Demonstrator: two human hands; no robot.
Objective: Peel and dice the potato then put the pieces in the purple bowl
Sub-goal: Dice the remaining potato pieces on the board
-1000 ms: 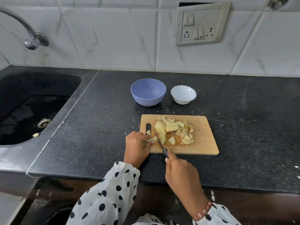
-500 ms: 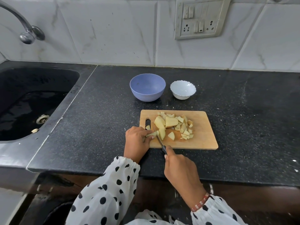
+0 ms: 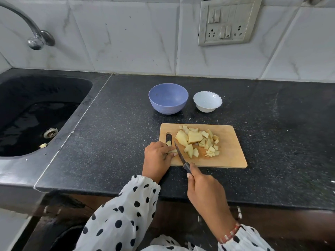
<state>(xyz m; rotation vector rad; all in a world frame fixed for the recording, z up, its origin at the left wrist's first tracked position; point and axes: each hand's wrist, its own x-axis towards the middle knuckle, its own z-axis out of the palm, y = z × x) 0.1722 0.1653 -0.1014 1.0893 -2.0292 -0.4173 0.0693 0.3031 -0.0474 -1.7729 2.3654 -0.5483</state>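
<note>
Black speckled stone forms the counter (image 3: 272, 142), which runs along a white tiled wall (image 3: 136, 33) carrying a switch panel (image 3: 229, 21). A dark sink (image 3: 32, 113) is set into the counter at the left, with a metal tap (image 3: 34, 37) curving above it and a pale scrap (image 3: 43, 145) lying near the drain (image 3: 50, 132). A wooden cutting board (image 3: 230, 153) lies flat near the counter's front edge. Behind it stand the purple bowl (image 3: 168, 98), holding no pieces, and just to its right a smaller white bowl (image 3: 207, 101) with a scalloped rim; the two are close but apart. On the board rests a heap of peeled potato pieces (image 3: 197, 140): several larger chunks toward the left and small dice toward the right. The left hand (image 3: 158, 156), in a white sleeve with black dots (image 3: 123, 214), curls its fingers over a potato slice (image 3: 172, 151) at the board's left end, holding it down beside the handle slot. The right hand (image 3: 204, 192) grips the dark handle of a knife (image 3: 181, 156), whose blade slants across the board just right of the left fingertips, between the held slice and the heap. A beaded bracelet (image 3: 230, 232) circles the right wrist.
</note>
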